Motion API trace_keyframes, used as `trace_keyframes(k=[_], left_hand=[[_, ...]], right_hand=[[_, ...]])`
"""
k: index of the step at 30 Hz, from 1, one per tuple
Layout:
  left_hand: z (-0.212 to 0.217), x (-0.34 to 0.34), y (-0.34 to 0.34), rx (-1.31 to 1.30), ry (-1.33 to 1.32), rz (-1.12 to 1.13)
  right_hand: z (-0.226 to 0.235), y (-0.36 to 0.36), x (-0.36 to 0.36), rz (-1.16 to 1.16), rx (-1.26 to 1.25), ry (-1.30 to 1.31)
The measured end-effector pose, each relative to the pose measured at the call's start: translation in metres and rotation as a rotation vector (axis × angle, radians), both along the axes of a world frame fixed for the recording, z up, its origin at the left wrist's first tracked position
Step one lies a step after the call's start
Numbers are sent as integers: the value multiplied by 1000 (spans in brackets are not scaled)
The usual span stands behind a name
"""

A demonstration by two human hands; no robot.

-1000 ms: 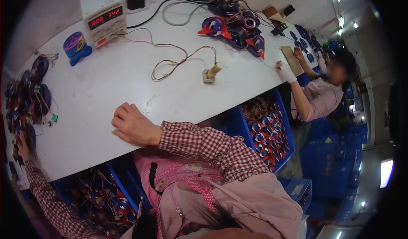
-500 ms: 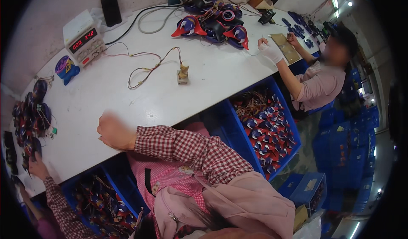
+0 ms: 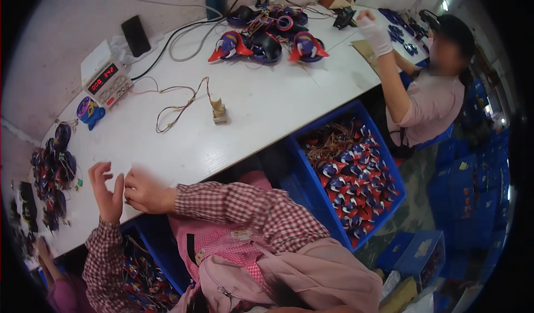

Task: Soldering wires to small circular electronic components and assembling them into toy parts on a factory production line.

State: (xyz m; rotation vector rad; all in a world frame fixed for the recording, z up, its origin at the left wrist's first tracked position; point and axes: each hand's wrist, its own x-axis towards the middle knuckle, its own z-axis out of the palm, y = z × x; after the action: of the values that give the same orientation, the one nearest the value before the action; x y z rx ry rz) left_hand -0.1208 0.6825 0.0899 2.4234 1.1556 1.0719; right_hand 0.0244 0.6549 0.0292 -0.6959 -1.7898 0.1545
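My left hand [image 3: 107,193] is raised over the front edge of the white table [image 3: 183,160], its fingers spread and nothing visible in them. Just right of it, my right hand [image 3: 149,193] has its fingers curled inward. Whatever it may hold is hidden, and a blur covers the area above its knuckles. Left of both hands lies a heap of dark blue and red plastic parts with wires [image 3: 54,168]. Farther back on the table, a small beige block [image 3: 218,113] stands at the end of thin wires.
A power supply [image 3: 108,84], a blue-purple round part [image 3: 90,113] and a phone [image 3: 136,36] are at the back left. Red-blue parts [image 3: 231,45] are piled at the back. A filled blue bin [image 3: 384,217] stands right. A co-worker's white-gloved hand [image 3: 376,35] is at far right.
My left hand has come away from the heap at the left and risen beside my right hand. The co-worker's gloved hand has lifted. The whole view has shifted slightly.
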Motion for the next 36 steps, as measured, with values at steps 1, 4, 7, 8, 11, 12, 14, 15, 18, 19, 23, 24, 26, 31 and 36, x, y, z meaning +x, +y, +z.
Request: trace_keyframes(k=[1, 4, 7, 8, 11, 12, 14, 15, 18, 19, 23, 24, 26, 31, 36], left_hand=[[3, 14, 2, 4, -2, 18], [12, 57, 17, -43, -65, -137], [17, 89, 41, -35, -67, -184], [19, 96, 50, -80, -90, -174], [23, 139, 80, -122, -109, -172], [22, 152, 93, -146, -92, -172], [27, 183, 118, -202, -26, -197], [30, 196, 130, -233, 25, -216], [29, 241, 163, -248, 182, -289], [28, 258, 170, -289, 223, -317], [15, 316, 194, -268, 423, -293], [15, 330, 199, -271, 420, -285], [14, 362, 202, -412, 506, -252], [-1, 394, 237, -531, 489, -318], [-13, 403, 242, -531, 448, -388]], right_hand=[[6, -11, 13, 63, 27, 28], [14, -38, 69, 58, -8, 55], [6, -54, 114, -2, -87, 85], [5, -57, 124, -11, -99, 95], [2, -74, 157, -78, -141, 113], [1, -76, 165, -131, -150, 133], [0, -80, 182, -159, -162, 154], [0, -80, 188, -194, -170, 179], [5, -72, 224, -380, -156, 135], [5, -67, 239, -450, -162, 133], [-9, -50, 276, -548, -436, 263], [-12, -47, 281, -572, -572, 326], [-14, -50, 286, -580, -556, 285], [-8, -49, 281, -567, -545, 272], [-8, -48, 283, -550, -568, 313]])
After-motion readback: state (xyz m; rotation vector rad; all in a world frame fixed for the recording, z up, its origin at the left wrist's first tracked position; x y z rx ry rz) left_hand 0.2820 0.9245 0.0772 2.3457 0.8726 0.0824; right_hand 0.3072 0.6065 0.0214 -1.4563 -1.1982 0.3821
